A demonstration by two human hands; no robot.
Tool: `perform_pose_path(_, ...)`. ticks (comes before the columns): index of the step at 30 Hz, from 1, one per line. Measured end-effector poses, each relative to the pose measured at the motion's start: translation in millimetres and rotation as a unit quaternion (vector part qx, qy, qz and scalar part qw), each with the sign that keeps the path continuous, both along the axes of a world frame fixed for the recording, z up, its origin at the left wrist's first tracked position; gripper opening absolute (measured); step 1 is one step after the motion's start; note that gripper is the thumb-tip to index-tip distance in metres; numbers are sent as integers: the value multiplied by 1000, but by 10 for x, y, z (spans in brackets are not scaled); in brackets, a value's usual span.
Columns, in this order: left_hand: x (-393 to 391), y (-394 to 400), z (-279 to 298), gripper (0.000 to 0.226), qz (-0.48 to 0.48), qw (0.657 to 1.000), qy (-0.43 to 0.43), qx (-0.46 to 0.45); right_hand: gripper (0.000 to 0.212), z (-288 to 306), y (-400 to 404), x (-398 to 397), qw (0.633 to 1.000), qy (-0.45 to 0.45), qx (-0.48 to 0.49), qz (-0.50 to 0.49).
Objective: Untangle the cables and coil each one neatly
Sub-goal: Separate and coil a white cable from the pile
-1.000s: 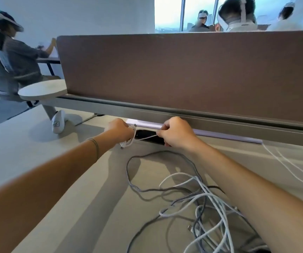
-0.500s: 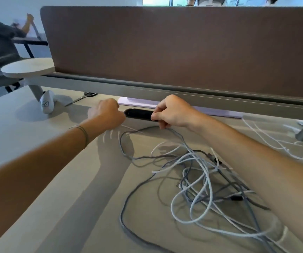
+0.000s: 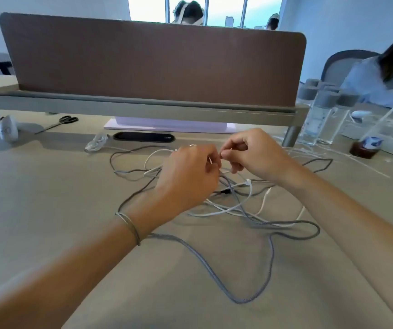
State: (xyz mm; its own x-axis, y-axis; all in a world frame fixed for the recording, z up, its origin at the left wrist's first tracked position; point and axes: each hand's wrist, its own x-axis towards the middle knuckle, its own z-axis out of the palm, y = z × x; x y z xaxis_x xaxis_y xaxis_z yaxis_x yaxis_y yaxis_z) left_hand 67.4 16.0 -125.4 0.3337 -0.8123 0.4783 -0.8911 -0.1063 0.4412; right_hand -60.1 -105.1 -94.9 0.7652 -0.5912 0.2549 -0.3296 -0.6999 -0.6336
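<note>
A tangle of white cables (image 3: 233,210) and grey braided cables (image 3: 214,269) lies spread over the beige desk (image 3: 48,198). Both hands hover over the heap's far side. My left hand (image 3: 188,176) has its fingers curled round a thin white cable. My right hand (image 3: 254,155) pinches the same white cable between thumb and forefinger, close to the left fingertips. A small coiled white cable (image 3: 96,143) lies apart on the desk at the back left, beside the black cable slot (image 3: 143,137).
A brown divider panel (image 3: 152,62) on a grey rail closes the desk's far side. Scissors (image 3: 60,122) and a white device (image 3: 7,131) lie at the back left. Clear bottles (image 3: 321,115) and a small jar (image 3: 366,148) stand at the right. People sit beyond.
Both hands have pulled back from the cable slot toward the heap. The small white coil that the left hand held now lies on the desk. The hands now pinch another white cable.
</note>
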Motion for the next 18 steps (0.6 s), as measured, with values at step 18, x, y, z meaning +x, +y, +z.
perform_pose_path(18, -740, -44, -767, 26, -43, 988, 100, 106, 36, -816, -36, -704, 927, 210, -76, -301)
